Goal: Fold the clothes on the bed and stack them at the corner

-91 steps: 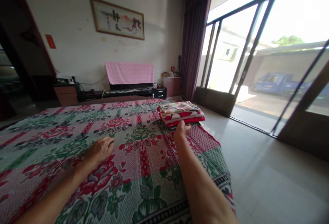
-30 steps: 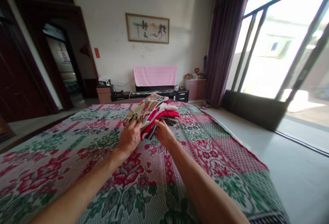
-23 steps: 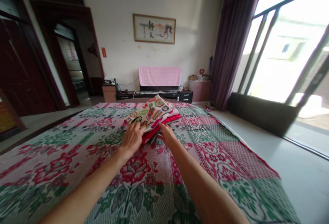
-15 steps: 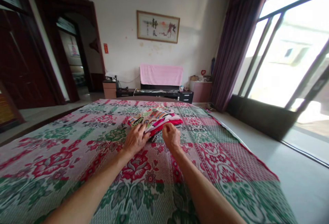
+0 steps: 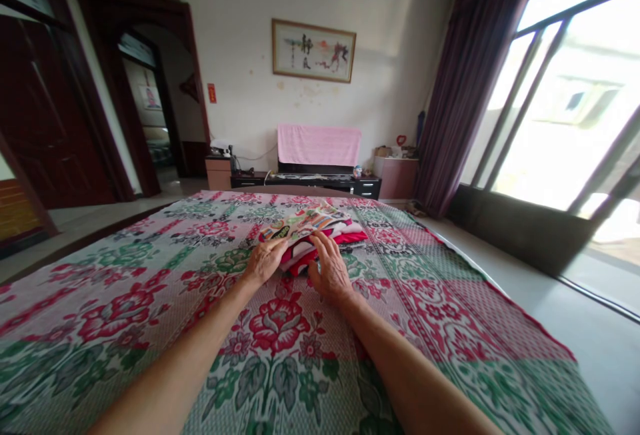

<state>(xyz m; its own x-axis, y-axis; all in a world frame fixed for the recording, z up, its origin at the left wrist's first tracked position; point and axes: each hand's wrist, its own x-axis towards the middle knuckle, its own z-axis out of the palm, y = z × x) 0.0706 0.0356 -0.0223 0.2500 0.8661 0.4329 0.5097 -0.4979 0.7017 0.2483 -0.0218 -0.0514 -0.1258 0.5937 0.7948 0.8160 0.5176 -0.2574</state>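
A small stack of folded clothes (image 5: 341,224) lies on the flowered bedspread (image 5: 280,322). Its top piece is cream with a colourful print, and red, white and pink layers show along the near side. My left hand (image 5: 267,263) rests against the stack's near left corner, fingers stretched flat over the edge. On the near side, my right hand (image 5: 331,270) lies with fingers extended onto the top layer and thumb lower by the red folds. Both hands touch the cloth; part of the stack's front is hidden behind them.
The bedspread covers a wide surface reaching toward a low black cabinet (image 5: 367,188). A pink cloth (image 5: 319,145) drapes over something on that cabinet. Purple curtains (image 5: 450,102) and a large window stand at the right, a dark door (image 5: 47,115) at the left.
My right hand has unfolded from a closed shape and now lies with its fingers on top of the stack. More red layers show at the front. The view has shifted slightly left.
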